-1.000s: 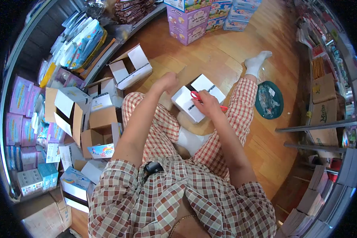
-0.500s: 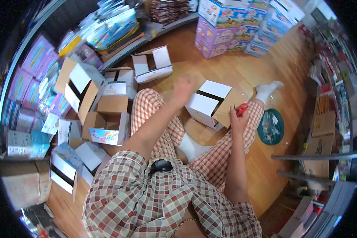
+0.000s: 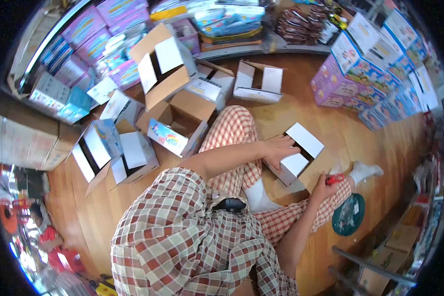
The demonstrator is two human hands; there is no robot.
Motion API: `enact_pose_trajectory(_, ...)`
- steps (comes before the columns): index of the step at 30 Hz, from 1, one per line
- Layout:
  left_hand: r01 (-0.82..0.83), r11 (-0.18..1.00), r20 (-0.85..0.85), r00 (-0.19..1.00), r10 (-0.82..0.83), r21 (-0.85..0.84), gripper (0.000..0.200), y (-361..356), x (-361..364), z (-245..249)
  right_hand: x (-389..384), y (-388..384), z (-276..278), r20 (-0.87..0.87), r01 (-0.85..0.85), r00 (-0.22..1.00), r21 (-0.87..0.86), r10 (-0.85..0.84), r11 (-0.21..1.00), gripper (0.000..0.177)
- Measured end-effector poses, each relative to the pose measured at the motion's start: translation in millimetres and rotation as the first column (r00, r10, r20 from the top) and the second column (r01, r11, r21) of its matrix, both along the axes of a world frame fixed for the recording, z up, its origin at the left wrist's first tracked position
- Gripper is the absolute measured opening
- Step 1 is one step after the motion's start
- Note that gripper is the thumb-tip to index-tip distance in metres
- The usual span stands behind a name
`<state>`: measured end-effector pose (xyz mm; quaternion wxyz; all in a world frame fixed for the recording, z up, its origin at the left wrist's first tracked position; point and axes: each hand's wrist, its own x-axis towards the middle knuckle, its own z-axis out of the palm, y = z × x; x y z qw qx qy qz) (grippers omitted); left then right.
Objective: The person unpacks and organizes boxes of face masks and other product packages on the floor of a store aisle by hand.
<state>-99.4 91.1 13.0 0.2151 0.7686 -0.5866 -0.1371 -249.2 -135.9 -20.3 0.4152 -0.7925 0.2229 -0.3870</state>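
Observation:
I sit on a wooden floor in checked clothes. My left hand [image 3: 280,148] rests with spread fingers on the near flap of a small cardboard box [image 3: 301,155] with white flaps, which stands between my legs. My right hand [image 3: 325,185] is closed around red-handled scissors [image 3: 334,178], held low beside my right knee, just right of the box. The scissors' blades are hidden.
Several opened cardboard boxes [image 3: 175,116] lie on the floor to my left. Stacked purple and blue product cartons [image 3: 365,64] stand at the far right, shelves of goods [image 3: 84,44] at the far left. A teal dish [image 3: 348,214] lies by my right foot.
My left hand came down onto the box flap. My right hand moved the scissors off the box and down to my right knee. My head has turned to the left.

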Motion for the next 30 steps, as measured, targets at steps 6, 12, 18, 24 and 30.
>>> enact_pose_trajectory(6,-0.099,0.972,0.383,0.907,0.176,-0.211,0.088,35,-8,93,9,26,58,0.319,-0.109,0.947,0.195,0.042,0.975,0.016)
enact_pose_trajectory(12,-0.401,0.801,0.401,0.711,0.578,-0.443,0.084,128,-13,194,26,7,66,0.355,-0.382,0.908,0.492,0.221,0.782,0.011)
enact_pose_trajectory(18,-0.721,0.392,0.537,0.034,0.843,-0.571,0.089,239,-62,265,29,-11,2,0.219,-0.272,0.961,0.669,0.167,0.692,0.006)
enact_pose_trajectory(24,-0.894,-0.129,0.613,-0.393,0.685,-0.429,0.086,303,-79,262,21,-32,-34,0.091,-0.174,0.984,0.713,0.156,0.68,0.014)
enact_pose_trajectory(30,-0.974,-0.109,0.457,-0.006,0.889,0.201,0.085,363,-44,174,18,-26,-39,0.014,-0.108,0.989,0.738,0.146,0.666,0.015)
